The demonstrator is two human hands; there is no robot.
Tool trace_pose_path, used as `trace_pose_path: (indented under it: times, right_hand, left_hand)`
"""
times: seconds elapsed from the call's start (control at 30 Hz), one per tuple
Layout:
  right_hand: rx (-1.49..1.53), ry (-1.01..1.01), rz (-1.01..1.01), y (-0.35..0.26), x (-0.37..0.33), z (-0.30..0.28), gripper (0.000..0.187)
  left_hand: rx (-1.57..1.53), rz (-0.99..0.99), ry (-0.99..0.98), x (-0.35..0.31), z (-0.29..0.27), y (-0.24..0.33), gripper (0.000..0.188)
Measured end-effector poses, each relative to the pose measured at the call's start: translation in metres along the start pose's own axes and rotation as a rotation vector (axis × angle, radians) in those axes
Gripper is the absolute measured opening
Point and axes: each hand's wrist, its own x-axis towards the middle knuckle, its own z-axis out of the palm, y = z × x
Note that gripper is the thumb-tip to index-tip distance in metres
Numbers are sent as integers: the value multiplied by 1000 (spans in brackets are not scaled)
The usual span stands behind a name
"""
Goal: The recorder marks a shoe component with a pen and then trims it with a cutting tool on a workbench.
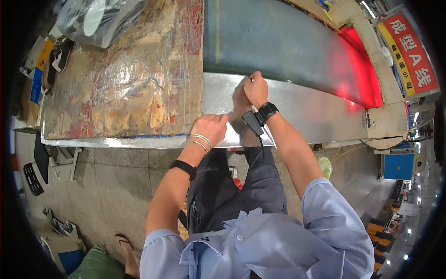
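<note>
My right hand [257,89] is closed, fingertips pinched together, over the bright metal strip [297,95] at the near edge of the grey-green conveyor belt [274,42]. Whatever is in that pinch is too small to make out. Lower and to the left, my left hand [210,129] rests on the metal beside the corner of a worn, tape-covered board [134,93]. Its fingers reach forward over the surface and nothing shows in them. Bangles and a black band circle my left wrist; a black strapped device [254,122] with a dangling cable sits on my right.
A clear plastic bag [100,21] lies at the far left of the board. Dark shoes [56,63] stand beyond its left edge. Red light glows at the belt's right end, near a red sign [409,53]. A blue box [398,166] is at the right.
</note>
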Motion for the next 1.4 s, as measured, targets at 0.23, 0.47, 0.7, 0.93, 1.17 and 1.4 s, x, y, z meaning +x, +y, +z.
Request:
trace_pose_path:
  times: [0.23, 0.47, 0.7, 0.93, 1.17, 1.4]
  right_hand:
    - [-21, -173, -136, -22, -24, -3, 16]
    - [-16, -36, -86, -17, -10, 1, 16]
    - [-96, -106, -129, -20, -19, 0, 15]
    - [-15, -23, 107, 6, 2, -19, 17]
    - [8, -251, -165, -20, -22, -3, 20]
    - [-115, -42, 94, 51, 5, -42, 29]
  left_hand:
    - [14, -25, -16, -4, -4, -1, 15]
    - [20, -21, -6, 1, -10, 0, 15]
    - [38, -13, -13, 0, -9, 7, 13]
    - [13, -21, -19, 2, -11, 4, 18]
    - [31, -53, -61, 5, -13, 8, 19]
    - [80, -77, -83, 3, -11, 8, 35]
